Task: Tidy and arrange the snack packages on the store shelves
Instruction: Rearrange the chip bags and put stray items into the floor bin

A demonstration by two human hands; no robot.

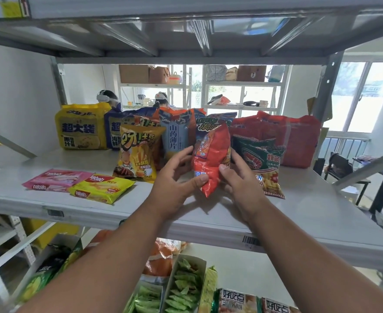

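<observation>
A red-orange snack bag (212,154) stands tilted on the grey shelf (310,213), held from both sides. My left hand (174,177) grips its lower left edge with the thumb across the front. My right hand (238,175) holds its right side, thumb on the front. Behind it stand a blue yam-chip bag (174,136) and a blue-orange bag (210,122). A yellow fries bag (138,152) stands to the left, a green shrimp-stick bag (262,163) to the right.
Pink (55,179) and yellow (100,188) wafer packs lie flat at the shelf's front left. Big yellow (82,127) and red (287,136) packs stand at the back. Trays of green snacks (181,288) fill the shelf below. The upper shelf (186,37) hangs close overhead.
</observation>
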